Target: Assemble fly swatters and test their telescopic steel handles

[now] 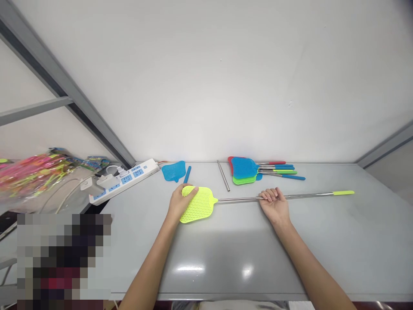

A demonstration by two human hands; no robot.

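A yellow-green fly swatter (201,206) with a long metal rod and a matching grip lies level across the view, its rod drawn out. My left hand (181,200) holds the perforated head at its left edge, thumb on top. Around the middle of the metal rod, my right hand (274,206) has its fingers curled, palm turned up. Just behind my left hand are a loose blue swatter head (174,171) and a blue grip (187,174). A bare metal rod (223,175) lies farther right.
Several swatters in a pile (245,168), blue, green and red, lie near the wall. A white power strip (125,181) with plugs and cables sits at the table's left edge. Bagged colourful items (38,174) are beyond the grey frame (93,125). A pixelated patch covers the lower left.
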